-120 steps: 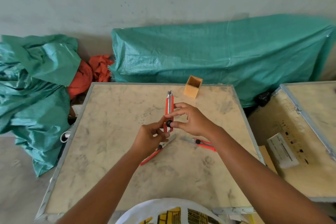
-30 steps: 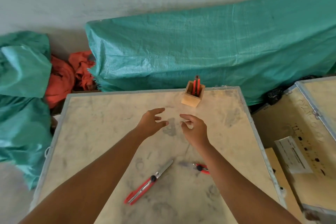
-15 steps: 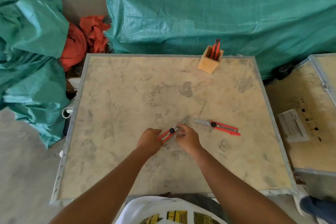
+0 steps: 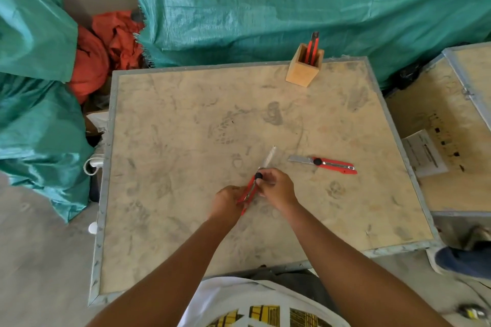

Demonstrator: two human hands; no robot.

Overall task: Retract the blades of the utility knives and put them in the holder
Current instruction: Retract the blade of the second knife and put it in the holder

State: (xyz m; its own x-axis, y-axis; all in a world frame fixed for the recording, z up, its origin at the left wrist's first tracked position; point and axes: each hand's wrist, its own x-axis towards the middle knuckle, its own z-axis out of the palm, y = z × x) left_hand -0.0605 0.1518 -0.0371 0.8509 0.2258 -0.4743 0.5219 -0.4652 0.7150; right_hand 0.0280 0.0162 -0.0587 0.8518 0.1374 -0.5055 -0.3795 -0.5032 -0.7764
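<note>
Both hands hold one red utility knife [image 4: 251,188] low over the middle of the table. My left hand [image 4: 229,200] grips its red handle. My right hand [image 4: 276,188] pinches its black slider knob, and the silver blade sticks out toward the far right. A second red utility knife [image 4: 329,164] lies flat to the right, blade out and pointing left. The wooden holder [image 4: 303,70] stands at the table's far edge with one red knife [image 4: 313,46] upright inside it.
The table [image 4: 186,127] is a beige board with a metal rim. Green tarpaulin [image 4: 292,0] covers bulky things behind and to the left, with orange cloth [image 4: 106,42] between. A second crate [image 4: 457,141] with a paper label stands at the right.
Four seconds ago a knife was in both hands; one second ago it stood in the holder and my hands were empty. Since then both hands closed on the left knife and lifted it slightly.
</note>
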